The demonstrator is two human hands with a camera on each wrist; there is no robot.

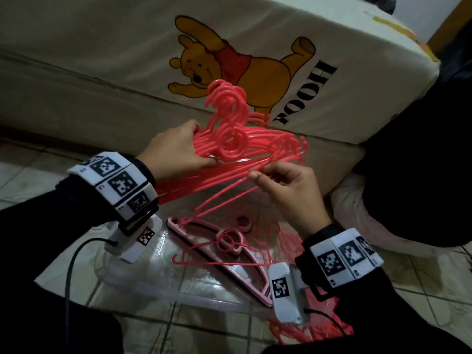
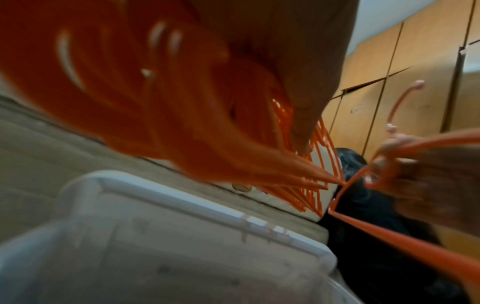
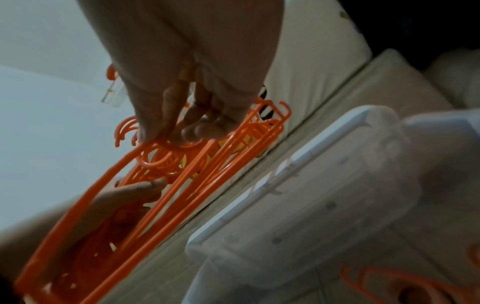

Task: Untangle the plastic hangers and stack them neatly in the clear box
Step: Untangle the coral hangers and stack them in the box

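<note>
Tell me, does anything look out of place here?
One thin hanger dangles crooked from the bundle gripped by the left hand; the right hand pinches it. Hangers in the clear box lie crisscrossed, not stacked.

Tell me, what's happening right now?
Left hand grips hanger bundle. Right hand pinches one hanger. A few hangers already in box.

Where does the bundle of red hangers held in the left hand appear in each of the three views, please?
Head: the bundle of red hangers sits at centre, gripped by the left hand.
Left wrist: it fills the upper left, blurred and orange-looking.
Right wrist: it runs from centre to lower left.
Shared landmark: the clear box, below the bundle.
</note>
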